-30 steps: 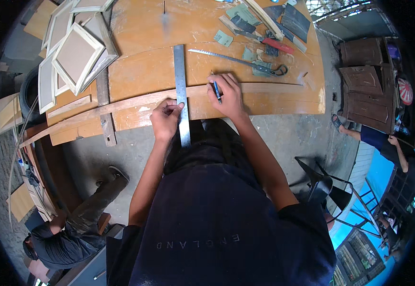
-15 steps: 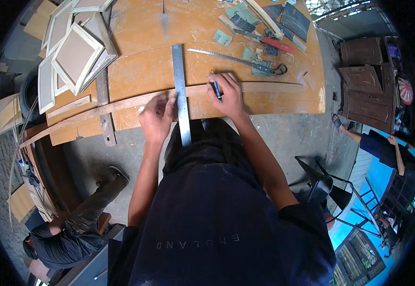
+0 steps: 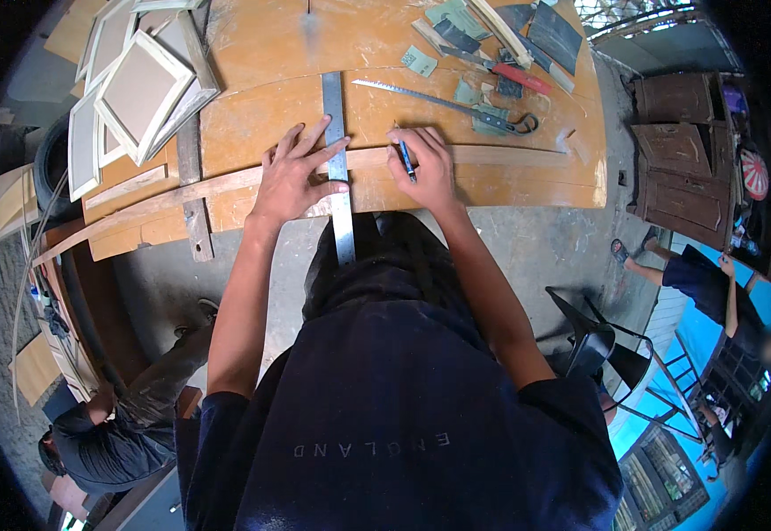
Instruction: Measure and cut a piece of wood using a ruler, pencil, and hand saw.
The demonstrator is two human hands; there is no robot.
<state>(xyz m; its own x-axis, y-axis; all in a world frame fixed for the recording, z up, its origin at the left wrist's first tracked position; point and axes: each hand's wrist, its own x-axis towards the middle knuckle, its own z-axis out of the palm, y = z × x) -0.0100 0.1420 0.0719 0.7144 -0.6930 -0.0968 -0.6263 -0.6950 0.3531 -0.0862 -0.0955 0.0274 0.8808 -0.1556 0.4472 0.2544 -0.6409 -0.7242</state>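
A long thin wooden strip [image 3: 226, 184] runs along the near edge of the workbench [image 3: 261, 97]. Across it lies a steel ruler [image 3: 334, 97], its near end sticking out past the bench edge toward my lap. My left hand [image 3: 295, 180] is open over the strip, fingers spread, with fingertips and thumb pressed on the ruler. Just right of the ruler, my right hand [image 3: 427, 168] is closed around a blue pen [image 3: 406, 159] and rests against the strip. The pen's point faces away from me, and I cannot tell whether it touches the wood.
Beyond my right hand lie a thin saw [image 3: 447, 108], a red-handled tool [image 3: 522, 80] and sandpaper pieces [image 3: 419, 62]. Wooden frames [image 3: 142, 97] are piled at the far left. A black chair [image 3: 593, 341] stands behind at right. One person sits at lower left; another stands at right.
My left hand has opened from a closer grip and spread its fingers across the strip onto the ruler. My right hand, still with the pen, has barely shifted.
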